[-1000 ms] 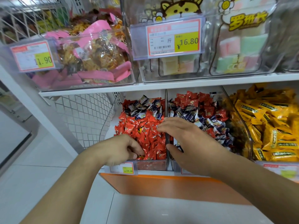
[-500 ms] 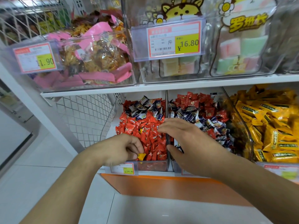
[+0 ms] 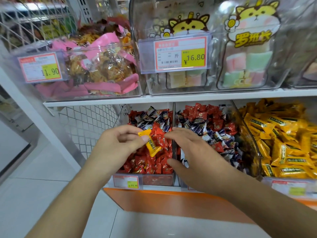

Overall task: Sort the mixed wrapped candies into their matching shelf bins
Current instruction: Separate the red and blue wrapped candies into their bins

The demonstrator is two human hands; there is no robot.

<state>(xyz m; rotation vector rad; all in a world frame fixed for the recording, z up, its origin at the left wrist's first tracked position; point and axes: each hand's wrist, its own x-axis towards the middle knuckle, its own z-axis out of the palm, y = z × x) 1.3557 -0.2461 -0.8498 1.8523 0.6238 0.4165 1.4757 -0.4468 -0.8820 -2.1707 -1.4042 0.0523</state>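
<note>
Pinching a yellow candy [image 3: 151, 143], the left hand [image 3: 120, 145] was held above the left bin [image 3: 157, 179] on the lower shelf; fingers [image 3: 145, 138] and thumb were clamped on the wrapper's upper end, with the rest of it hanging free below, tilted. The candy was seen over the red candies [image 3: 154, 162], apparently not touching them, though depth was hard to judge from the head view.

The right hand [image 3: 192, 155] was spread flat, fingers apart and relaxed, nothing gripped. It was positioned across the clear divider [image 3: 173, 117] between the left bin and the middle bin [image 3: 214, 131], with the thumb low toward the left bin's front.

Left bin contents: mostly red wrappers, with dark blue-and-white candies [image 3: 151, 117] mixed in at the back. Middle bin: red and blue-and-white wrappers mixed throughout. Right bin [image 3: 283, 140]: filled with yellow wrappers matching the held piece, well apart from the left hand, beyond the middle bin.

A price tag [image 3: 126, 182] was noted on the left bin's front edge. On the upper shelf [image 3: 171, 98], clear boxes were seen: pink-wrapped snack bags [image 3: 103, 71] on the left, pastel marshmallow packs [image 3: 248, 66] with a cartoon cat print on the right, with tags reading 11.90 [image 3: 41, 67] and 16.80 [image 3: 180, 54]. A white wire mesh panel [image 3: 89, 124] stood left of the bins, above a tiled floor [image 3: 34, 194].
</note>
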